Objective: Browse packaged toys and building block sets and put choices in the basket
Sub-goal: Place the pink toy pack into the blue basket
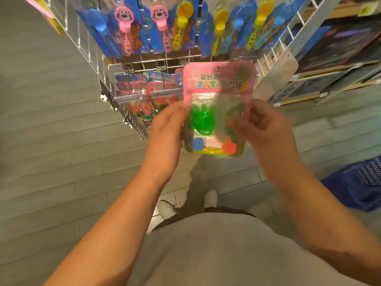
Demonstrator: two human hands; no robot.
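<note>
We hold a pink toy card (218, 108) upright between us and the rack, left hand (167, 129) and right hand (266, 129) each pinching a side edge. The blue basket (358, 182) sits low on the floor, right, nearer our right hand.

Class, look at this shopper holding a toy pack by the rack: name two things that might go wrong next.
1. Both the left hand and right hand hold the pink toy pack only at its edges; it might slip.
2. The blue basket sits low, off to the right, mostly out of view; a careless drop could miss it.
</note>
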